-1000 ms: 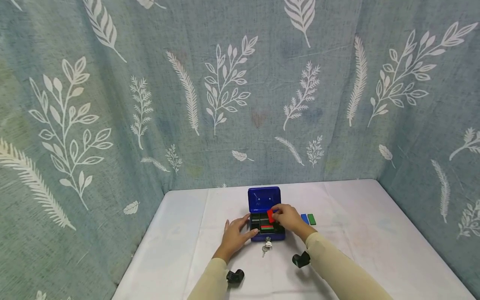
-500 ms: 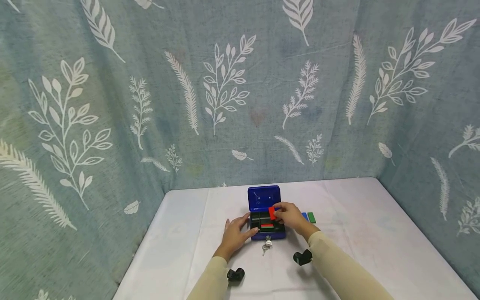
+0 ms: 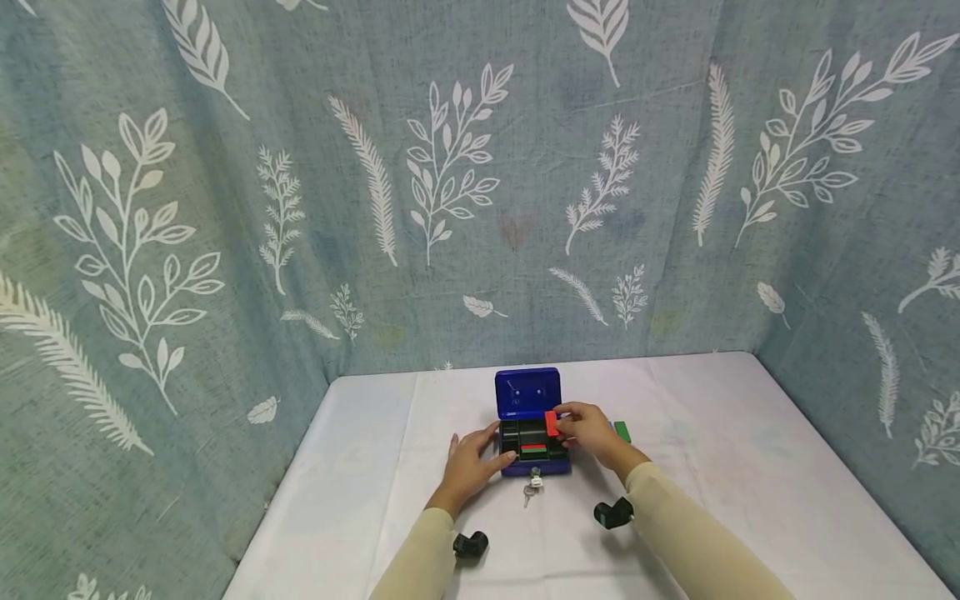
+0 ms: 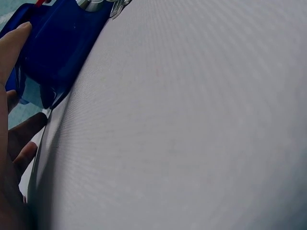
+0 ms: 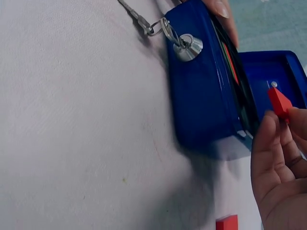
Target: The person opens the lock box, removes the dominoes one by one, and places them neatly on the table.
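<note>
A blue cash box (image 3: 536,468) has its lid (image 3: 528,393) raised and a black compartment tray (image 3: 532,431) inside. Red and green edges of blocks (image 3: 534,447) show in a front compartment. My left hand (image 3: 471,463) rests along the box's left side, thumb at the front rim and fingers spread; in the left wrist view the thumb (image 4: 17,40) lies against the blue wall. With thumb and fingertips, my right hand (image 3: 592,432) pinches a red block (image 3: 552,423) over the tray's right back part. In the right wrist view this red block (image 5: 279,102) overlaps the lid.
Keys (image 3: 530,492) hang from the lock on the box's front. To the right lies a green block (image 3: 622,431), with a blue one mostly hidden by my hand. A red block (image 5: 227,223) lies on the white-covered table (image 3: 375,475). Patterned curtains stand behind and at both sides.
My right hand has shifted a little to the right with the red block, now covering most of the blue block on the table. The left hand stays on the box.
</note>
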`<move>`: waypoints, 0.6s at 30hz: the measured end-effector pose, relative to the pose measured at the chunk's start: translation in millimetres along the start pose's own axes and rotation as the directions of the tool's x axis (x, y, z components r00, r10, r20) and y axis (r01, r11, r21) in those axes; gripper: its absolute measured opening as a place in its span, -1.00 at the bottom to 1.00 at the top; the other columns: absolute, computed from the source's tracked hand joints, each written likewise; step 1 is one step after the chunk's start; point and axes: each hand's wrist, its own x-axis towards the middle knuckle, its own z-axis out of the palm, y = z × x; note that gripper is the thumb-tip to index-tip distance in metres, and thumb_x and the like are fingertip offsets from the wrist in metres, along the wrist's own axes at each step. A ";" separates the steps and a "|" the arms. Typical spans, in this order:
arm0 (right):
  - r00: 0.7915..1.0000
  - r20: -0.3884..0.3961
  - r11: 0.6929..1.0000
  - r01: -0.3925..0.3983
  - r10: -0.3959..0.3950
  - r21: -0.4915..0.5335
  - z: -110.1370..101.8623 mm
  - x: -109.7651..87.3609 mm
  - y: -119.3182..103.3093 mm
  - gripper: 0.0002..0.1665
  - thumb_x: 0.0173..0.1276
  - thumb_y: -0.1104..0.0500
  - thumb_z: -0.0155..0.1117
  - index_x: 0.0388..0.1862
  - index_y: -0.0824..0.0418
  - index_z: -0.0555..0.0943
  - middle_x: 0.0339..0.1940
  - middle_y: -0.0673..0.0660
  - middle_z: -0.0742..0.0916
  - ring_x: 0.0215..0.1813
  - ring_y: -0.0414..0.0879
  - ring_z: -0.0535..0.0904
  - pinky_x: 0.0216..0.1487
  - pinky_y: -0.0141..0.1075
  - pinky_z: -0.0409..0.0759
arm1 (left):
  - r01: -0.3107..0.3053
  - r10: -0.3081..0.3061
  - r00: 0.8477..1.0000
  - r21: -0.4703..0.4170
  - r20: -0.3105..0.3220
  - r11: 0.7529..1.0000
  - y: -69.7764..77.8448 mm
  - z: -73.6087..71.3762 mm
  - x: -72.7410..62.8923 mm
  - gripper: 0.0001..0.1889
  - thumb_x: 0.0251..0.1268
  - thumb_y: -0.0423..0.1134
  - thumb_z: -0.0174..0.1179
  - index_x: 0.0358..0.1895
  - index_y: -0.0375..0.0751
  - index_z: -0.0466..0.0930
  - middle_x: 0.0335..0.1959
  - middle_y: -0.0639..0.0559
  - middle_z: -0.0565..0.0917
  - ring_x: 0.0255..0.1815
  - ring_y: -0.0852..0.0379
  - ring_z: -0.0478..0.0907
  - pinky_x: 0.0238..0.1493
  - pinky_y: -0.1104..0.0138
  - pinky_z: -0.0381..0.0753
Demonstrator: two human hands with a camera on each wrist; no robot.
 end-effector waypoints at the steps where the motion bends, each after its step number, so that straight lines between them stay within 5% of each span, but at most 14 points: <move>1: 1.000 -0.004 1.000 -0.003 0.003 -0.001 -1.0 -0.7 -0.1 -0.60 0.40 0.34 0.20 0.20 0.36 0.52 -0.20 0.19 0.68 -0.24 0.00 0.63 -0.19 -0.15 0.69 | 0.004 -0.004 1.000 -0.001 0.002 1.000 0.1 0.0 -0.1 -0.14 0.06 0.48 0.14 0.42 0.14 0.37 0.21 0.07 0.58 0.32 -0.02 0.37 0.47 -0.12 -0.27; 18: 0.998 -0.043 0.999 -0.044 0.043 -0.004 -16.4 -11.1 -1.5 -0.63 0.39 0.40 0.14 0.16 0.39 0.53 -0.20 0.22 0.68 -0.18 0.10 0.66 -0.14 -0.07 0.69 | -0.017 0.017 1.000 -0.005 -0.002 1.000 0.7 -0.6 -1.7 -0.15 0.08 0.45 0.16 0.43 0.14 0.35 0.21 0.06 0.57 0.32 -0.01 0.38 0.46 -0.14 -0.27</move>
